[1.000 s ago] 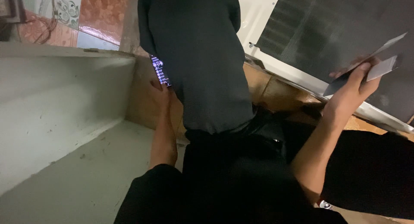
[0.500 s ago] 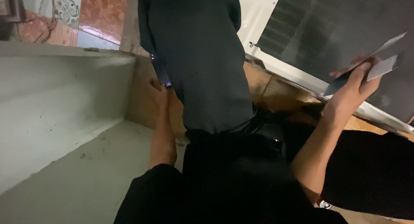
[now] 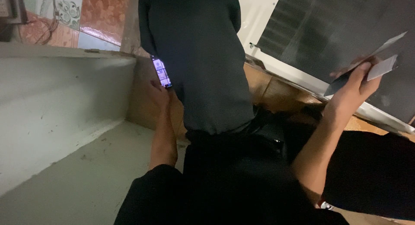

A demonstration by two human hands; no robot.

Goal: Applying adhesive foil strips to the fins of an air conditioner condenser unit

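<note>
Your left hand [image 3: 159, 91] grips a slim, lit phone [image 3: 161, 72], its fingers wrapped round the lower end, beside a smooth dark cloth-covered upright form [image 3: 207, 56]. Your right hand [image 3: 352, 88] pinches thin, flat, stiff grey cards [image 3: 380, 62] before a ribbed dark panel [image 3: 328, 30]. Below left lies a scuffed pale concrete ledge [image 3: 65, 177].

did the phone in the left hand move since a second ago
Yes. The phone in the left hand has come up, its lit screen now clear of the dark-clad person beside it.
</note>
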